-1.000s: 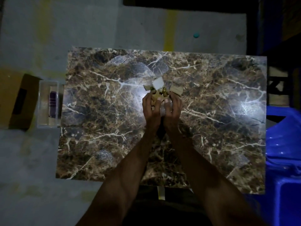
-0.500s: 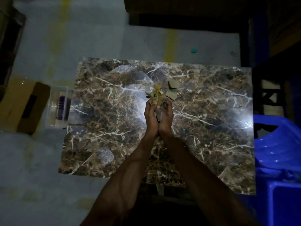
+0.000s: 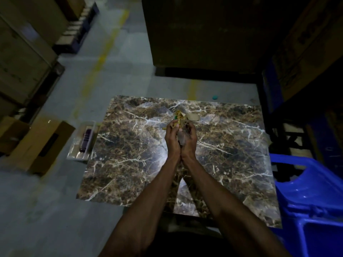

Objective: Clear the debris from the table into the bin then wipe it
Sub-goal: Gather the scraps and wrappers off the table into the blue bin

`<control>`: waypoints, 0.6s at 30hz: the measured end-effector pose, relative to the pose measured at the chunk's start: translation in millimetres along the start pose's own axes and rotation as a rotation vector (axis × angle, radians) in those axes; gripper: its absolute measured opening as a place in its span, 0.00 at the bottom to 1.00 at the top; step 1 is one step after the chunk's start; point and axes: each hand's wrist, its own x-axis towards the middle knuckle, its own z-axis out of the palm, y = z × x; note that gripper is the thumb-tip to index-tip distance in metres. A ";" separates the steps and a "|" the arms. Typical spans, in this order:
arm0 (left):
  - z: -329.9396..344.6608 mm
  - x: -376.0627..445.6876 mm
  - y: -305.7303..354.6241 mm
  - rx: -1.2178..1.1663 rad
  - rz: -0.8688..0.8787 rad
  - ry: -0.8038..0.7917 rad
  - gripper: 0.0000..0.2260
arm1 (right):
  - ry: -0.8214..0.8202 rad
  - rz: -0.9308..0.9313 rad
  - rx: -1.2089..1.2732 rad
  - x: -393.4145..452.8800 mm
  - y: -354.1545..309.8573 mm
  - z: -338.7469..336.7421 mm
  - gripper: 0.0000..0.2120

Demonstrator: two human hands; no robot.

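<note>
A bunch of debris (image 3: 179,118), paper and cardboard scraps with bits of yellow and green, sticks up from between my two hands above the brown marble table (image 3: 130,154). My left hand (image 3: 171,138) and my right hand (image 3: 189,140) press together, fingers curled round the bunch. One tan cardboard piece (image 3: 193,116) lies on the table just right of the bunch. A small clear plastic bin (image 3: 83,143) stands on the floor against the table's left edge, with a purple thing inside.
An open cardboard box (image 3: 37,145) lies on the floor left of the bin. A blue plastic chair (image 3: 311,197) stands at the table's right. Big cartons rise behind the table and at the far left. A small teal object (image 3: 215,97) sits on the floor.
My hands have closed together on the scraps and lifted them off the table. One cardboard piece fell out and stays on the marble. The camera has tilted up.
</note>
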 end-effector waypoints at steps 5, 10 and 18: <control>5.7 -26.2 23.0 0.048 0.090 -0.089 0.11 | 0.137 -0.107 0.095 -24.7 -26.9 -4.8 0.26; 5.2 -56.8 28.9 0.070 0.124 -0.221 0.12 | 0.269 -0.219 0.161 -51.9 -26.7 -11.5 0.28; 23.0 -134.9 12.1 0.055 -0.003 -0.445 0.15 | 0.495 -0.239 0.143 -117.6 -24.4 -63.3 0.26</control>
